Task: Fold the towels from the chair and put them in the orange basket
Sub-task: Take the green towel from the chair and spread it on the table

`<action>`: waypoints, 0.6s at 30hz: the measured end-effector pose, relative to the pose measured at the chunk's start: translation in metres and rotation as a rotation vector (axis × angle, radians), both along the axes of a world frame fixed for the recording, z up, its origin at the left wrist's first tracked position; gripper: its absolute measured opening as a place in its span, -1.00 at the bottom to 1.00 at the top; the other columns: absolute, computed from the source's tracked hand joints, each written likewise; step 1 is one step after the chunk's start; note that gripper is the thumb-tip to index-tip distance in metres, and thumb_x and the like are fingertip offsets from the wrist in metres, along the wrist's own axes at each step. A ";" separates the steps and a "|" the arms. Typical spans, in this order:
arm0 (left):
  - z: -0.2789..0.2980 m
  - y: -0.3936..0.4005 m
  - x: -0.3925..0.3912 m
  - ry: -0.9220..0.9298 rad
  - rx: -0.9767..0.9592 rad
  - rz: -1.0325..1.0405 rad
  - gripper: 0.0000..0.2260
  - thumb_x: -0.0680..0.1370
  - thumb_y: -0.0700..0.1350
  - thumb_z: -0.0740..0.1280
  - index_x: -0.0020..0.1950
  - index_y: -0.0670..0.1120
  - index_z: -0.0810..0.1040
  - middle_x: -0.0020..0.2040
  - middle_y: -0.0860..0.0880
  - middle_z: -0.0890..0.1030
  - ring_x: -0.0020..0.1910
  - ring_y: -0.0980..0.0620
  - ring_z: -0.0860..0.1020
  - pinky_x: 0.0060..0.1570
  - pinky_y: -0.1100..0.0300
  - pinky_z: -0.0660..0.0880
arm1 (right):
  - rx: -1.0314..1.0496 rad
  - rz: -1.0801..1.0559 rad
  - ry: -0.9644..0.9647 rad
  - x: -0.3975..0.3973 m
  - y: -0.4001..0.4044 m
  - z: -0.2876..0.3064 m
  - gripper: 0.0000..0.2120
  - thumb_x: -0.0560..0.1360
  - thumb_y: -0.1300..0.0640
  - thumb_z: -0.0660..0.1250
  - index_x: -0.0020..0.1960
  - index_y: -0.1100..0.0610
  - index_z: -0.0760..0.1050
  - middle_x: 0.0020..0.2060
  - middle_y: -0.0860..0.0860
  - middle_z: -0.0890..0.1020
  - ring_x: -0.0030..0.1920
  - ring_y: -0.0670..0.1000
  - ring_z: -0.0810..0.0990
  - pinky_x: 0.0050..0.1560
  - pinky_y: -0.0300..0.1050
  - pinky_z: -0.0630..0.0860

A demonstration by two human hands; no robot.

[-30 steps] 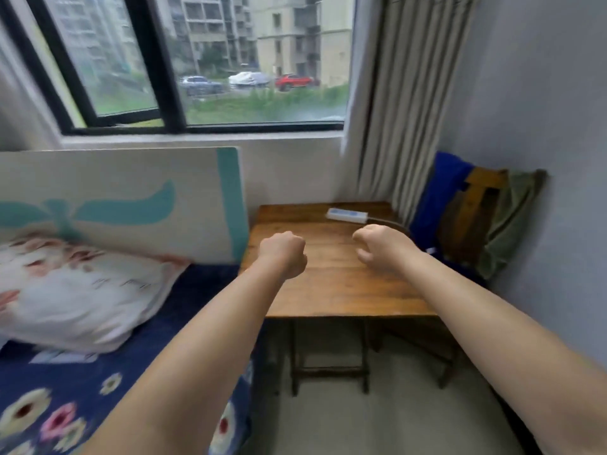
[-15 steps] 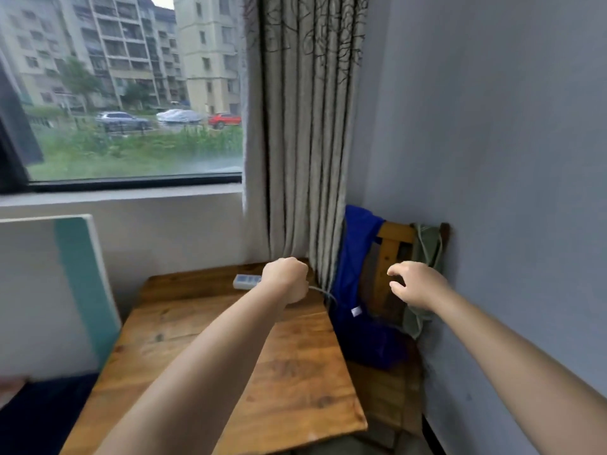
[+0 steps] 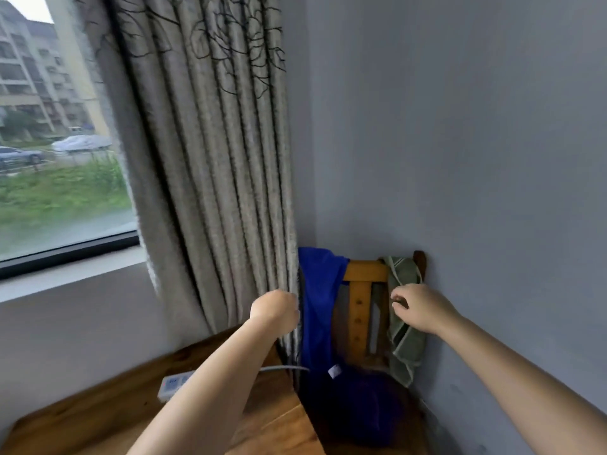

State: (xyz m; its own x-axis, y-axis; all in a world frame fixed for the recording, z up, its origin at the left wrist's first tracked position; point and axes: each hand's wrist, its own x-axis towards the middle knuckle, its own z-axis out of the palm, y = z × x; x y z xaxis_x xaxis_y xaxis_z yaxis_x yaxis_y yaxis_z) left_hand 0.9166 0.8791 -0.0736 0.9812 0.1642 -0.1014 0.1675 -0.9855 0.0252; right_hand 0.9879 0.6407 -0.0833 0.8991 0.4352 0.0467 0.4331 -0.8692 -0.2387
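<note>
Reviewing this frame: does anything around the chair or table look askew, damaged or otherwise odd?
Nothing damaged or spilled. The blue towel and green towel hang unfolded over the chair back, as expected at this stage. The right hand is at the green towel; the left hand is a fist by the curtain. No orange basket is in view.

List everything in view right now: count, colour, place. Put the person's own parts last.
blue cloth towel: one, bright blue, draped over the left side of the chair back and down onto the seat.
green striped towel: one, grey-green, hung on the right post of the chair back.
wooden chair: one, orange-brown, in the wall corner.
wooden table: one, brown, lower left.
white power strip: one, white, on the table, partly behind the left forearm.
patterned curtain: one, beige with black branches, beside the window.
window: one, dark frame, left.
left hand: one, fisted, before the curtain.
right hand: one, at the green towel; grip unclear.
</note>
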 end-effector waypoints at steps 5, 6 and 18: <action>-0.024 -0.019 0.075 0.050 -0.058 -0.035 -0.71 0.61 -0.06 0.07 0.16 -0.17 0.48 0.18 -0.11 0.51 0.14 -0.10 0.50 -0.03 0.11 0.42 | 0.006 -0.072 0.036 0.092 -0.012 -0.027 -0.76 0.55 0.13 0.16 -0.28 0.03 0.42 -0.38 -0.09 0.43 -0.22 0.02 0.48 -0.43 -0.27 0.24; -0.026 -0.026 0.090 0.057 -0.055 -0.043 -0.71 0.62 -0.06 0.07 0.18 -0.17 0.47 0.19 -0.12 0.51 0.15 -0.11 0.49 -0.02 0.09 0.42 | 0.037 -0.095 0.051 0.112 -0.016 -0.033 -0.68 0.55 0.15 0.16 -0.38 0.01 0.30 -0.42 -0.09 0.36 -0.23 0.03 0.46 -0.45 -0.27 0.20; -0.084 -0.129 0.273 -0.024 -0.541 0.137 -0.67 0.59 0.06 0.16 0.15 -0.13 0.53 0.11 -0.13 0.59 0.14 -0.12 0.54 0.15 0.05 0.49 | -0.145 0.082 -0.297 0.281 -0.062 -0.103 -0.72 0.23 0.07 0.15 -0.43 0.17 0.59 -0.45 0.09 0.60 -0.43 0.14 0.59 -0.40 -0.13 0.55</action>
